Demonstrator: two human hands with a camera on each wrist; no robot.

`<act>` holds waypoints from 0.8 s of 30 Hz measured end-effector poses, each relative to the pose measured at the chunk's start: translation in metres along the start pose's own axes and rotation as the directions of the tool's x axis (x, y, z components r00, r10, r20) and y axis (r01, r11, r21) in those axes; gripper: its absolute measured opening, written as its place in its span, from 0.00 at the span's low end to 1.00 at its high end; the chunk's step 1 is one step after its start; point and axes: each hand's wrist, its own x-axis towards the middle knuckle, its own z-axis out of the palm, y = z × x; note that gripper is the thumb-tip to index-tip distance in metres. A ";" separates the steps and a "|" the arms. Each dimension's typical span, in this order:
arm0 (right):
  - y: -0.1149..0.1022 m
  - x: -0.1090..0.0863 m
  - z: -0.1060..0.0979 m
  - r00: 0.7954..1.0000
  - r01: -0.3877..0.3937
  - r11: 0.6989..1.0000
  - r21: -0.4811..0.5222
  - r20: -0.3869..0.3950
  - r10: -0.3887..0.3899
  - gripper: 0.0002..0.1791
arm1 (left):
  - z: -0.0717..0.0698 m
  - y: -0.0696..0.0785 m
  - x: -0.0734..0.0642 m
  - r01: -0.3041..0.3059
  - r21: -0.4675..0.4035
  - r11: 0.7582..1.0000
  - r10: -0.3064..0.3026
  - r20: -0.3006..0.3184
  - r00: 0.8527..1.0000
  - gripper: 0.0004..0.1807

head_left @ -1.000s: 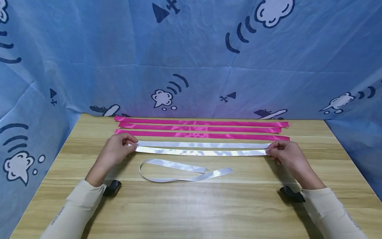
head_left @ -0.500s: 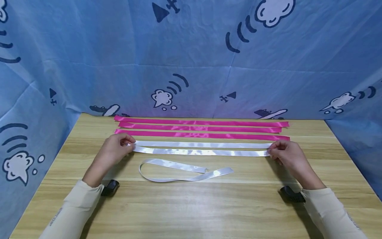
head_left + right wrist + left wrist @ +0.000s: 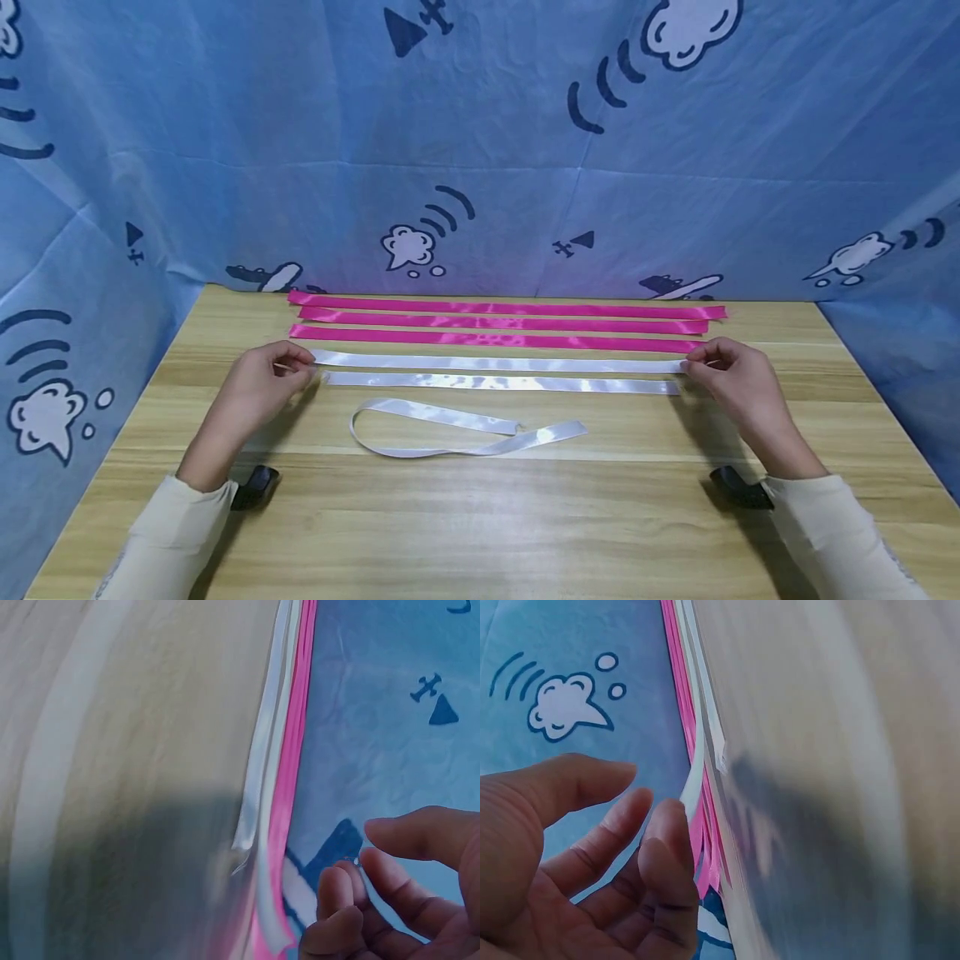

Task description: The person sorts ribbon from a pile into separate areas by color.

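Two white satin ribbons lie nearly parallel across the wooden table, the upper white ribbon (image 3: 495,364) just behind the lower white ribbon (image 3: 495,382). At the upper ribbon's left end is my left hand (image 3: 258,383). In the left wrist view its thumb (image 3: 607,780) stands apart from the fingers, and the ribbon's end runs up against a fingertip. My right hand (image 3: 738,387) is beside the other end. The right wrist view shows that ribbon's raised end (image 3: 271,919) free next to the fingers, with nothing pinched. Both ends of the lower ribbon lie free.
Three pink ribbons, the nearest pink ribbon (image 3: 487,338) among them, lie at the back of the table (image 3: 480,517). A loosely looped white ribbon (image 3: 442,412) lies in front of the straight ones. A blue printed cloth (image 3: 480,150) hangs behind the table.
The lower white ribbon's ends have come out of the hands onto the table. Both hands have moved outward, the left farther, and are now at the upper ribbon's ends.
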 end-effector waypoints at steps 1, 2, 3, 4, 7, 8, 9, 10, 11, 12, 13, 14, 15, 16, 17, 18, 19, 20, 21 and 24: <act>-0.002 -0.001 0.000 0.999 0.024 1.000 0.000 -0.021 -0.024 0.11 | 0.001 0.000 -0.003 -0.003 -0.005 1.000 0.003 -0.011 1.000 0.09; -0.004 -0.002 0.000 0.998 0.046 0.999 -0.004 -0.040 -0.046 0.10 | 0.001 0.001 -0.006 -0.004 -0.012 1.000 0.003 -0.017 1.000 0.09; -0.007 -0.003 0.001 0.996 0.065 0.998 -0.004 -0.056 -0.066 0.09 | 0.002 0.001 -0.009 -0.005 -0.019 1.000 0.005 -0.022 1.000 0.09; -0.009 -0.003 0.002 0.994 0.085 0.996 -0.005 -0.065 -0.085 0.09 | 0.004 0.001 -0.013 -0.008 -0.026 1.000 0.007 -0.025 1.000 0.09; -0.018 -0.006 0.006 0.987 0.142 0.990 -0.003 -0.070 -0.142 0.08 | 0.009 0.003 -0.022 -0.019 -0.046 0.999 0.018 -0.035 0.999 0.10; -0.021 -0.007 0.008 0.984 0.169 0.986 0.006 -0.063 -0.168 0.08 | 0.011 0.003 -0.025 -0.017 -0.054 0.998 0.015 -0.036 0.999 0.10; -0.024 -0.007 0.011 0.979 0.196 0.981 0.016 -0.055 -0.195 0.08 | 0.013 0.004 -0.028 -0.016 -0.061 0.998 0.013 -0.040 0.999 0.10; -0.027 -0.007 0.013 0.974 0.224 0.974 0.028 -0.044 -0.223 0.08 | 0.014 0.004 -0.031 -0.013 -0.067 0.998 0.010 -0.045 0.999 0.10; -0.030 -0.007 0.016 0.969 0.247 0.968 0.039 -0.030 -0.246 0.07 | 0.016 0.005 -0.033 -0.008 -0.076 0.997 0.004 -0.050 0.999 0.10; -0.033 -0.007 0.019 0.963 0.269 0.962 0.052 -0.015 -0.268 0.07 | 0.018 0.006 -0.036 -0.003 -0.081 0.997 -0.002 -0.055 0.999 0.10; -0.037 -0.007 0.021 0.956 0.294 0.953 0.070 0.000 -0.294 0.07 | 0.019 0.007 -0.038 0.004 -0.085 0.996 -0.009 -0.060 0.998 0.11; -0.040 -0.007 0.024 0.949 0.313 0.946 0.089 0.017 -0.316 0.07 | 0.021 0.009 -0.040 0.012 -0.087 0.996 -0.017 -0.062 0.998 0.11; -0.044 -0.008 0.027 0.941 0.332 0.938 0.102 0.031 -0.336 0.07 | 0.023 0.010 -0.042 0.017 -0.090 0.996 -0.022 -0.064 0.998 0.11; -0.049 -0.008 0.030 0.933 0.348 0.930 0.117 0.048 -0.356 0.07 | 0.025 0.012 -0.043 0.023 -0.091 0.996 -0.029 -0.065 0.997 0.12; -0.054 -0.008 0.034 0.925 0.364 0.922 0.131 0.065 -0.374 0.07 | 0.027 0.014 -0.045 0.030 -0.092 0.995 -0.036 -0.064 0.997 0.12; -0.058 -0.008 0.038 0.915 0.380 0.913 0.150 0.083 -0.394 0.07 | 0.029 0.015 -0.046 0.033 -0.096 0.995 -0.039 -0.062 0.997 0.13; -0.063 -0.009 0.042 0.905 0.395 0.903 0.167 0.099 -0.414 0.07 | 0.031 0.017 -0.048 0.039 -0.103 0.994 -0.046 -0.058 0.997 0.13; -0.069 -0.009 0.046 0.897 0.404 0.897 0.181 0.116 -0.427 0.08 | 0.033 0.019 -0.049 0.043 -0.108 0.993 -0.049 -0.054 0.997 0.14; -0.074 -0.010 0.050 0.888 0.411 0.891 0.194 0.133 -0.439 0.08 | 0.035 0.021 -0.051 0.046 -0.117 0.992 -0.052 -0.048 0.997 0.15; -0.090 -0.012 0.064 0.863 0.424 0.875 0.234 0.189 -0.469 0.08 | 0.039 0.025 -0.053 0.057 -0.139 0.989 -0.061 -0.026 0.998 0.16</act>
